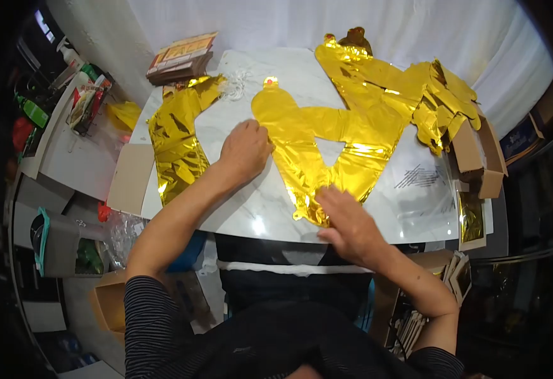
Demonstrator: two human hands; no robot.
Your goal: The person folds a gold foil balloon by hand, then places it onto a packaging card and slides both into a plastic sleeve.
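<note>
A flat, uninflated gold foil letter balloon [289, 126], shaped like an A with its point towards me, lies on the white marbled table [232, 208]. My left hand [246, 151] is closed at the balloon's left edge, the fingertips partly hidden. Over the pointed near end, my right hand [347, 221] lies with its fingers stretched out and slightly blurred. Left of my left forearm is another flat gold foil balloon [178, 136]. A pile of gold foil balloons [377, 76] spreads across the back right of the table.
A stack of printed cards [182, 58] and a bundle of clear straws or strings [235, 85] are at the back left. An open cardboard box [479, 151] stands on the right, near thin dark sticks [419, 177]. On the left is a grey bin [68, 243].
</note>
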